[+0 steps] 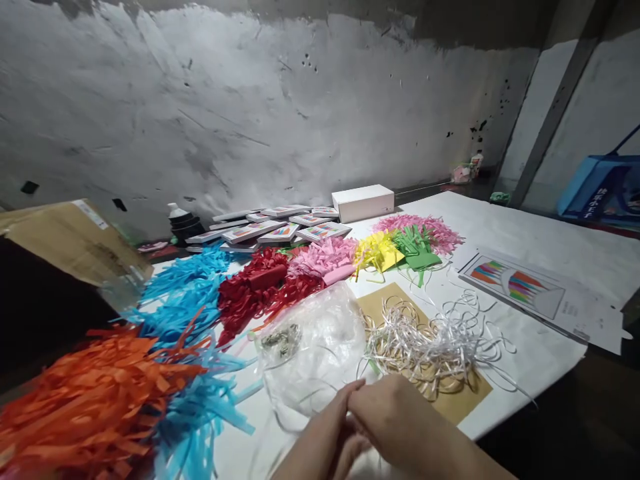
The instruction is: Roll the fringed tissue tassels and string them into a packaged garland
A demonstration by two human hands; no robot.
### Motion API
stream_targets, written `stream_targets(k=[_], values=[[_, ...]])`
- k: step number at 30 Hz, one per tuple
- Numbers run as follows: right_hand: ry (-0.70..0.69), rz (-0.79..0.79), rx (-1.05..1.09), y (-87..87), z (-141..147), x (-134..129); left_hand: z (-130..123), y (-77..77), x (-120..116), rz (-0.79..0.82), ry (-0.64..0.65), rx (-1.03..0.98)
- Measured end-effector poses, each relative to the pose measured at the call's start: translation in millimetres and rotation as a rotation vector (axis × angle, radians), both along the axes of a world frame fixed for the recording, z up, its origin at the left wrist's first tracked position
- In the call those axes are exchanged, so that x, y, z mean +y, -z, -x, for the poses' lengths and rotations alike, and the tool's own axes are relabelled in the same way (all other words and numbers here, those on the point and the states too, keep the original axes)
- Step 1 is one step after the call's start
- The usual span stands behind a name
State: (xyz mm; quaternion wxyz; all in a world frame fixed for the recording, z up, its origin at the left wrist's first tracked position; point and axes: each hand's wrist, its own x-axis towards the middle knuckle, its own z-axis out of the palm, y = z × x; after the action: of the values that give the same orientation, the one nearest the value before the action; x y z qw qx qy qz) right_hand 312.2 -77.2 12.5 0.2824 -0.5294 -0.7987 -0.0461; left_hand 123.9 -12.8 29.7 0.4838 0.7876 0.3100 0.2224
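Observation:
My left hand (pixel 327 430) and my right hand (pixel 393 413) meet at the table's near edge, one against the other. Both are closed, with most fingers curled out of sight; anything between them is hidden. Just beyond lies a clear plastic bag (pixel 320 340), crumpled, with something greyish at its left end. A tangle of thin white ribbon (pixel 425 343) is heaped right of the bag, on a flat brown cardboard sheet (pixel 463 403).
Tissue-paper tassels lie leftward and behind: orange (pixel 95 400), blue (pixel 195 280), red (pixel 255 280), pink (pixel 327 257), yellow (pixel 377 250), green (pixel 415 247). Flat printed boxes (pixel 255 230), a white box (pixel 363 202), a cardboard carton (pixel 75 233) and a printed pack (pixel 515 287) surround them.

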Motion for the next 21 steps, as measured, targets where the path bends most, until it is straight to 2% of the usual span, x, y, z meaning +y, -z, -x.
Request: stream_targets(k=[1,2,4,6,8,9,10,12,14,15,16,17,18,19,20,21], values=[[0.023,0.004,0.009,0.9,-10,-3,1,-3.5,9,0.052,0.014,0.005],[0.060,0.009,0.023,2.2,-27,-7,9,-9.3,20,0.116,-0.033,-0.015],[0.153,0.013,0.061,6.2,-67,-16,36,-25.8,45,0.304,-0.251,-0.131],[0.238,-0.003,0.091,10.5,-97,-22,62,-41.7,63,0.436,-0.545,-0.350],[0.270,-0.027,0.100,13.1,-98,-21,68,-47.5,65,0.439,-0.705,-0.487],[0.254,-0.037,0.094,13.1,-87,-17,60,-44.9,59,0.405,-0.704,-0.492],[0.212,-0.043,0.082,12.1,-71,-13,47,-38.7,50,0.363,-0.647,-0.438],[0.089,-0.047,0.046,8.1,-33,-2,14,-19.5,28,0.244,-0.314,-0.228],[-0.015,-0.049,0.009,3.6,-9,5,-10,-1.6,11,0.151,-0.008,-0.057],[-0.029,-0.046,-0.001,2.2,-8,6,-14,2.9,9,0.108,0.006,-0.036],[-0.017,-0.040,-0.003,1.7,-13,5,-11,3.3,10,0.099,-0.036,-0.039],[0.018,-0.033,0.001,2.4,-25,3,-1,-0.6,16,0.125,-0.131,-0.077],[0.071,-0.023,0.010,4.0,-41,-1,13,-8.1,26,0.209,-0.244,-0.122],[0.125,-0.018,0.020,6.6,-58,-6,29,-17.9,37,0.364,-0.346,-0.153],[0.177,-0.019,0.028,9.5,-73,-9,44,-28.3,47,0.494,-0.433,-0.235],[0.227,-0.025,0.031,12.6,-84,-12,55,-37.5,56,0.559,-0.509,-0.353]])
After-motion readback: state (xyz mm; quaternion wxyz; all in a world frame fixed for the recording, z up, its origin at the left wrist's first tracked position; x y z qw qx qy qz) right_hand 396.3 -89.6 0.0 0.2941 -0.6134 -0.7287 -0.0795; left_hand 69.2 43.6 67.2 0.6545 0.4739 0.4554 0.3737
